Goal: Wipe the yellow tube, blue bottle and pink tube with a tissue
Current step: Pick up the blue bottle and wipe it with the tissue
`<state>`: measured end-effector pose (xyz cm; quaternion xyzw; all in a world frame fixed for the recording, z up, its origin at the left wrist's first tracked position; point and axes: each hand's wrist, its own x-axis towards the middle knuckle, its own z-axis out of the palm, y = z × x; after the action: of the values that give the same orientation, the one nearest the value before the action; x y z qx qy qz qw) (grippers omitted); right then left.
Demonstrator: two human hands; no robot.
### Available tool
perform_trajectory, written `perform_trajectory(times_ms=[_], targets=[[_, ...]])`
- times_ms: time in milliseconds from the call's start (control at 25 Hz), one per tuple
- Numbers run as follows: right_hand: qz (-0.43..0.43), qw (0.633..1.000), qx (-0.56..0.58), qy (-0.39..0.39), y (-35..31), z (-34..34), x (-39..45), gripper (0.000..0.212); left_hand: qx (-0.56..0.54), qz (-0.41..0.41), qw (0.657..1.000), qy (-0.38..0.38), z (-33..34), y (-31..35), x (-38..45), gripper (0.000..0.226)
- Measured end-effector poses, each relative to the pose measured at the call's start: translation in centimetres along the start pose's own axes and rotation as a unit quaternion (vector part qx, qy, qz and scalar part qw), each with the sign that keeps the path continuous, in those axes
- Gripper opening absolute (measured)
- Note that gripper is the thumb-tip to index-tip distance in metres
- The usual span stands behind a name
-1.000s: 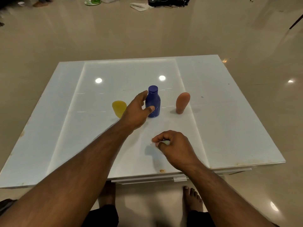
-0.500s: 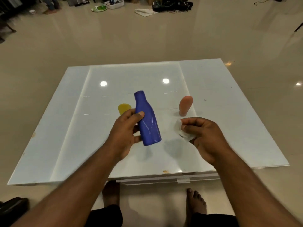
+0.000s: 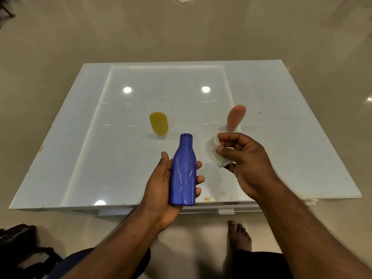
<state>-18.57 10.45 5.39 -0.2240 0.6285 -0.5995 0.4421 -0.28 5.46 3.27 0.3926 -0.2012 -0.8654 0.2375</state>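
Observation:
My left hand holds the blue bottle above the table's near edge, palm up, fingers curled round its body, neck pointing away from me. To its right my right hand pinches a crumpled white tissue, a short gap from the bottle. The yellow tube stands on the white table beyond the bottle. The pink tube stands just behind my right hand.
The low white table has a glossy middle panel with lamp reflections. My bare foot is on the beige floor under the near edge. A dark bag lies at the lower left.
My left hand took the blue bottle off the table and brought it toward me, now lying in my palm. My right hand picked up the tissue and raised it beside the bottle.

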Motion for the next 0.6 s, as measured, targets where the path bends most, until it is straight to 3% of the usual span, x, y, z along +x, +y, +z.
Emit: perform_trajectory(times_ms=[240, 480, 600], targets=[[-0.073, 0.981, -0.179, 0.013, 0.9, 1.1, 0.5, 0.02, 0.007, -0.03, 0.999, -0.019, -1.2, -0.3, 1.8, 0.056], [-0.287, 0.857, -0.427, 0.031, 1.1, 2.1, -0.4, 0.018, 0.001, -0.042, 0.999, -0.034, -1.0, 0.0, 2.4, 0.053], [-0.317, 0.856, -0.408, 0.026, 0.8, 2.8, -1.0, 0.019, 0.005, -0.037, 0.999, -0.027, -0.8, -0.2, 2.5, 0.049]])
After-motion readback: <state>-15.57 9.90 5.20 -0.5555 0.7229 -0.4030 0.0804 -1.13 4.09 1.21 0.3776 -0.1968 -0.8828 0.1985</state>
